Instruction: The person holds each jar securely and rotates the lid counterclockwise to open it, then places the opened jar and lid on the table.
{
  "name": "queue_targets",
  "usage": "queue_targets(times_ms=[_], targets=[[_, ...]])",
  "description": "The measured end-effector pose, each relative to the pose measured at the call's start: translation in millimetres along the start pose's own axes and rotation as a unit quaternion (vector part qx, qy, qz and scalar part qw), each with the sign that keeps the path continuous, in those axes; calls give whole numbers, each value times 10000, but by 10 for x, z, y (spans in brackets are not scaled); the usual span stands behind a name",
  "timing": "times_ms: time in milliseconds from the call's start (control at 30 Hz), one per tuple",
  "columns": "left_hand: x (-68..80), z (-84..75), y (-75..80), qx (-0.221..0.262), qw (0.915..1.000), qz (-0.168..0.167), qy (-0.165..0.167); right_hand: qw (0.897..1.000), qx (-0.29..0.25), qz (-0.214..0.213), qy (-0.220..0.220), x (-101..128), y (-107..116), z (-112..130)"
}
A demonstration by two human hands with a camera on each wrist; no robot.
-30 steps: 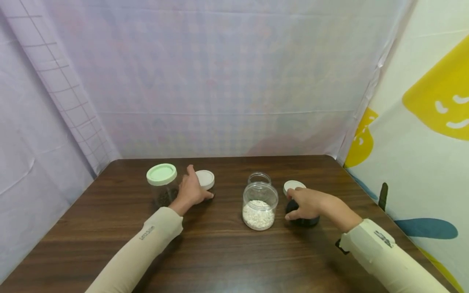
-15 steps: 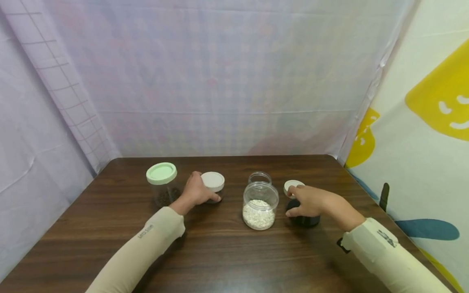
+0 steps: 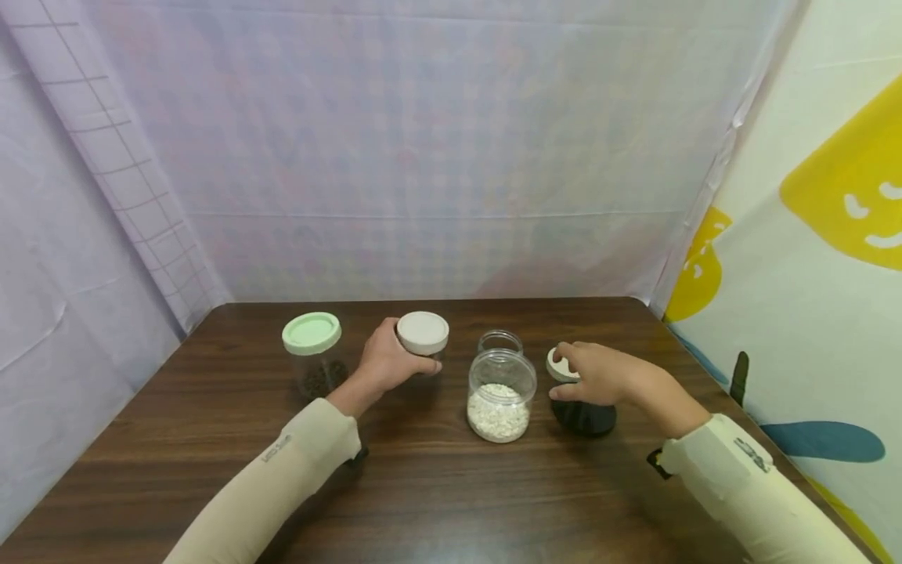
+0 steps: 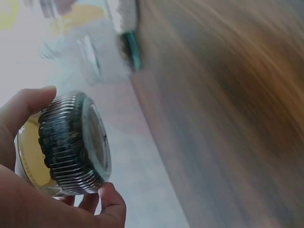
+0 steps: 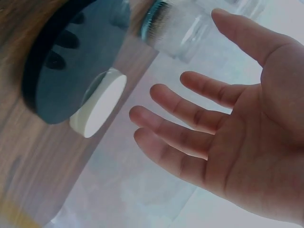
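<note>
My left hand point(image 3: 389, 360) grips a small jar point(image 3: 423, 335) with a white lid, raised a little above the table. The left wrist view shows the ribbed clear side of this jar point(image 4: 66, 142), dark stuff inside, fingers and thumb curled round it. My right hand point(image 3: 599, 377) hovers over a round black lid point(image 3: 586, 419); in the right wrist view its fingers are spread and loosely bent, holding nothing. A white lid point(image 3: 557, 366) lies just behind the black one. Between the hands stands an uncovered clear jar point(image 3: 497, 413) part full of white flakes.
A second uncovered clear jar point(image 3: 502, 340) stands right behind the flake jar. On the left is a taller jar point(image 3: 320, 376) with a green lid and dark contents. Patterned cloth point(image 3: 451, 157) hangs around the brown table point(image 3: 451, 501).
My left hand has carried the white-lidded jar right and upward, away from the green-lidded one. My right hand has risen slightly off the black lid, which stays on the table.
</note>
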State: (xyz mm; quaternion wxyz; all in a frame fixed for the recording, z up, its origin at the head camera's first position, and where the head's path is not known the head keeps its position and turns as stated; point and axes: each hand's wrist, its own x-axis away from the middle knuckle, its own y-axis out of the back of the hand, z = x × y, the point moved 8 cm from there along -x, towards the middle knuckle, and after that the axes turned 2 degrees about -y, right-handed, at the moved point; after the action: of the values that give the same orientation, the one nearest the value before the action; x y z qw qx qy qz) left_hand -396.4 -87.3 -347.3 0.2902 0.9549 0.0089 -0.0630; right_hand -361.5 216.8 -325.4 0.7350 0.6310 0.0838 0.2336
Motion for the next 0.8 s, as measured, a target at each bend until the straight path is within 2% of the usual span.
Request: queue_targets(times_ms=[167,333,467,600,700,800], targets=[[144,-250,-4,338,9985,-168,-408,9977,81,-651,154,16,147,83],[302,-513,-54,545,9960,-106,-706,9892,178,-1434,245,8,276,198],[407,-653,-129,603,9945,88,-857,9779,-33,-2067,296,-2,387,309],[491,-756,-197,616,9926,260,-1014,9609,-279,-2715,458,63,542,475],[539,-832,-232,633,9901,357,-1199,9526,-343,-2963,605,163,653,659],[582,-913,-258,666,9865,405,-1442,9525,-264,-2957,671,252,725,844]])
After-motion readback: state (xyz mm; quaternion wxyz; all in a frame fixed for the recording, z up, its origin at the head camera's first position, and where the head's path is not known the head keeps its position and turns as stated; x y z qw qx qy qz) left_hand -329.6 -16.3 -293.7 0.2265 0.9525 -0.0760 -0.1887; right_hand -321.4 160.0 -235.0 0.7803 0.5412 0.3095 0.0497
